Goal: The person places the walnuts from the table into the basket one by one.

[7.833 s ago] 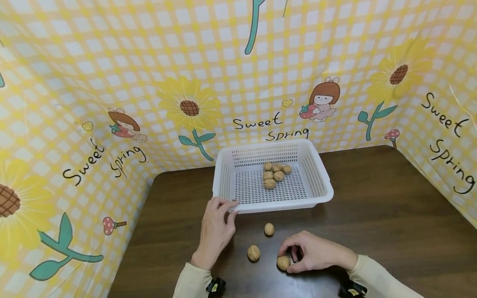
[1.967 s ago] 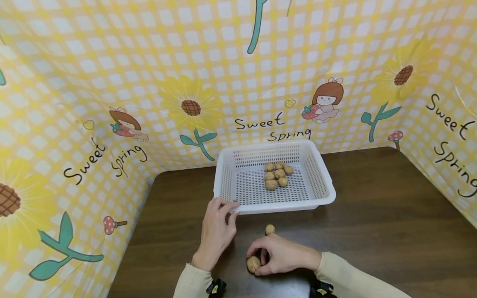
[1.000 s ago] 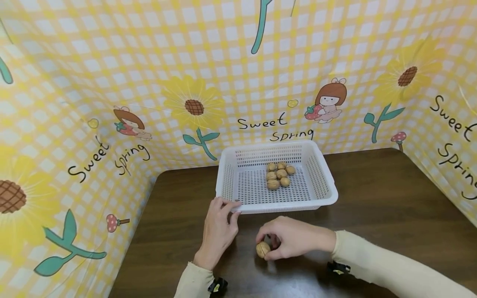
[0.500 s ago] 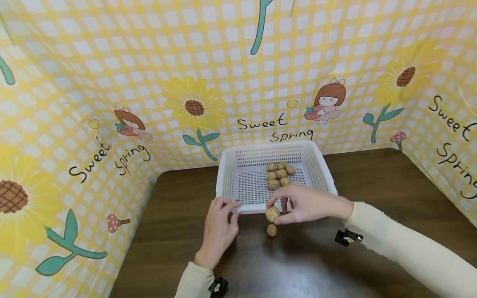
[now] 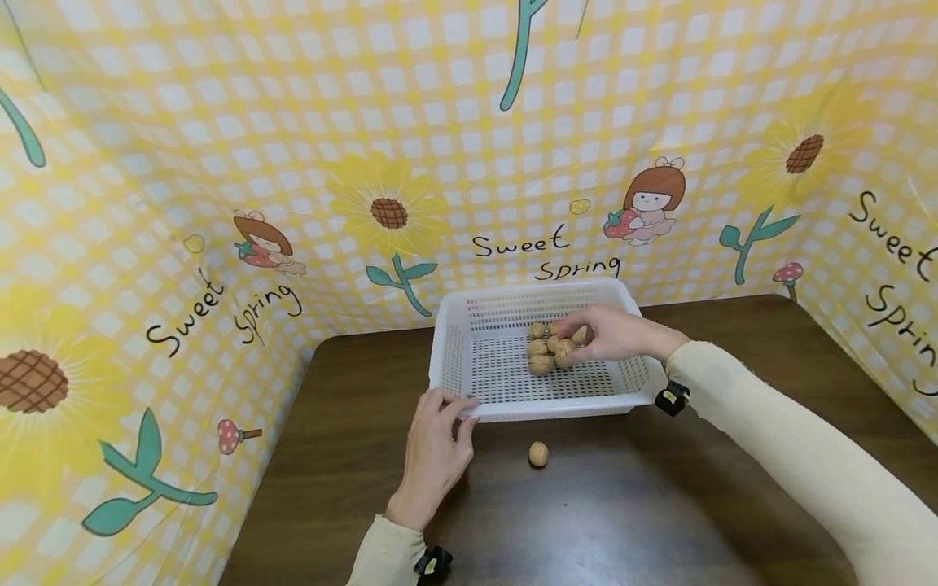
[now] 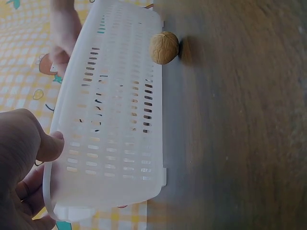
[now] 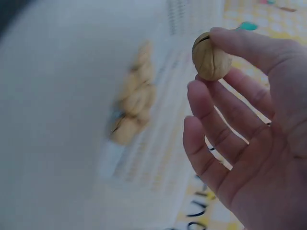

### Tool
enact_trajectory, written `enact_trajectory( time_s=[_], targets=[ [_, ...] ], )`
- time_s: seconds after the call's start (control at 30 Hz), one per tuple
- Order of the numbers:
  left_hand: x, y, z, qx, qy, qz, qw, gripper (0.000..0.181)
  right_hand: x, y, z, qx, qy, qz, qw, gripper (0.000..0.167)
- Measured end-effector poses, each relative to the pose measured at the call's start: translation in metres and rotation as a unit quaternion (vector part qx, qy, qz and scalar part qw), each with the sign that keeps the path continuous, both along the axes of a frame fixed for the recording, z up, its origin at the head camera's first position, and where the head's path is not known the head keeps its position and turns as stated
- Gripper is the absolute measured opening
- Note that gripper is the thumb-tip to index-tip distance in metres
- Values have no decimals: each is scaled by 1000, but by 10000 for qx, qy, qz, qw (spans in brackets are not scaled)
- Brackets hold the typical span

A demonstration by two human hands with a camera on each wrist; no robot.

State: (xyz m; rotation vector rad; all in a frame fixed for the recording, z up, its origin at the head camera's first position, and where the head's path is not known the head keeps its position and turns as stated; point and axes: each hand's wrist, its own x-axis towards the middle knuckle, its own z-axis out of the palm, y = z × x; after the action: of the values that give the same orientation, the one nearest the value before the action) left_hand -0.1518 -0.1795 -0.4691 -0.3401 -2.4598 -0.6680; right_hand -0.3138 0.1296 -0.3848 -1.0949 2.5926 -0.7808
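Observation:
In the head view, a white perforated plastic basket (image 5: 550,409) stands at the back of the table, with several walnuts (image 5: 541,365) clustered on its floor. My left hand (image 5: 432,452) grips the rim at its near left corner, thumb on the outer side in the left wrist view. Inside the basket, above the cluster, my right hand (image 5: 614,332) pinches a walnut (image 7: 211,58) between thumb and fingertips; the right wrist view shows a dark seam crack on it. One loose walnut (image 5: 538,454) lies on the table just in front of the basket.
Brown wooden table (image 5: 659,505) under everything. Yellow checked cloth (image 5: 469,130) with sunflower prints hangs behind and at both sides, close to the basket's back edge. A black strapped device (image 5: 672,397) sits on the right wrist.
My right hand has picked the walnut up off the table and carried it forward over the rim into the basket. Before that, another walnut joined the cluster. The left hand stays on the rim.

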Motion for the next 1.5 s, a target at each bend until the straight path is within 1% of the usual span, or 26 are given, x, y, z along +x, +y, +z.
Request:
enact_trajectory(
  time_s=[0.13,0.4,0.53,0.63,0.73,0.8,0.9,1.07,1.23,1.3,1.4,1.5],
  targets=[
    [0,2,-1,-6,-10,-22,10000,22,-10,8,-14,345,238,-44,9991,35],
    [-1,-1,0,-70,258,-116,9996,22,-21,11,-25,1010,260,-337,9940,44],
    [-1,-1,1,-47,198,-108,9997,22,-22,9,-31,1221,575,-278,9905,40],
    [0,0,1,0,117,-86,9999,22,-21,7,-37,1417,795,-323,9862,34],
    [0,1,1,31,62,-105,9999,22,-19,6,-43,1594,876,-326,9828,30],
    [0,3,1,49,38,-134,9999,23,-17,6,-47,1663,901,-319,9814,33],
    [0,3,2,57,35,-153,9999,24,-17,7,-50,1594,981,-330,9818,31],
    [-1,2,4,-6,100,-113,9999,23,-20,7,-51,1256,1146,-352,9848,7],
    [-1,0,5,-18,89,-130,9999,22,-22,7,-52,1060,1137,-281,9875,8],
    [-1,0,5,-10,65,-123,9999,22,-22,7,-53,1030,1115,-289,9880,11],
    [-1,-1,3,4,69,-108,9999,22,-22,6,-54,966,1053,-287,9893,16],
    [0,-1,1,26,33,-103,9999,23,-20,6,-54,833,942,-256,9917,13]
  ],
)
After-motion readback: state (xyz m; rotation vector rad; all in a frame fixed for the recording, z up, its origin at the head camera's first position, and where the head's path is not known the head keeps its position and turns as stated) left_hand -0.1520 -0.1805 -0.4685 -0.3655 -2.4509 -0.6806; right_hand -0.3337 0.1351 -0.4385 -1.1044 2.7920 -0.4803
